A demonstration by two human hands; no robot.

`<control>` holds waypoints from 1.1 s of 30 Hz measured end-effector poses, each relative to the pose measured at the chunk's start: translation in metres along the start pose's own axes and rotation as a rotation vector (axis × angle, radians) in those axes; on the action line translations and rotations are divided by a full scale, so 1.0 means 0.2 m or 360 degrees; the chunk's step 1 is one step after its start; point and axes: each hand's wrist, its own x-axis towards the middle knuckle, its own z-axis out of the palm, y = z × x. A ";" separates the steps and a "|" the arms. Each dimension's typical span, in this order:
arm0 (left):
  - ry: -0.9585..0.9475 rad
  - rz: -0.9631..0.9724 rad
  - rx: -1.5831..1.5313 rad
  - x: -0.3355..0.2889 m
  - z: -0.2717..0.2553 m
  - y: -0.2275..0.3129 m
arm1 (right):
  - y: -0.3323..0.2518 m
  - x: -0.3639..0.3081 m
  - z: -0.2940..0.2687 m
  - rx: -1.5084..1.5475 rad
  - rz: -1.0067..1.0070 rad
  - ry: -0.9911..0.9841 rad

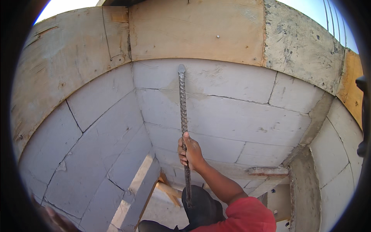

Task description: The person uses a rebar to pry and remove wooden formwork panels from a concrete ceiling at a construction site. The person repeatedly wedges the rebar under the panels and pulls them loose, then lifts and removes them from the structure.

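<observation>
My right hand (pixel 190 151) is wrapped round a ribbed steel pry bar (pixel 183 104), thumb up along the shaft. The bar stands almost upright in the view. Its flattened, lighter tip reaches the pale block wall (pixel 239 112) just under the lower edge of the wooden formwork boards (pixel 197 31); whether it touches the wall I cannot tell. The bar's lower end hangs in front of my dark-trousered knee (pixel 205 210). At the lower left edge my left hand (pixel 56 218) shows only in part, dark and blurred, near the left block wall (pixel 92 154).
Block walls close in on the left, front and right. A timber plank (pixel 133 189) slants up along the left wall. Below, a wooden trestle piece (pixel 168 189) stands by the floor. A concrete column (pixel 305 189) and a horizontal ledge (pixel 266 171) lie to the right.
</observation>
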 end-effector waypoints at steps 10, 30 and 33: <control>-0.1680 -0.1216 -0.2048 -1.06 1.16 1.35 | 0.04 -0.09 -0.30 0.0122 -0.0327 0.0350; -0.1883 -0.1511 -0.2715 -1.12 1.85 2.02 | -0.26 -0.01 -0.76 -0.0457 -0.0276 0.0526; -0.1908 -0.1487 -0.2600 -1.09 1.80 1.99 | -0.27 0.01 -0.71 -0.0494 -0.0357 0.0552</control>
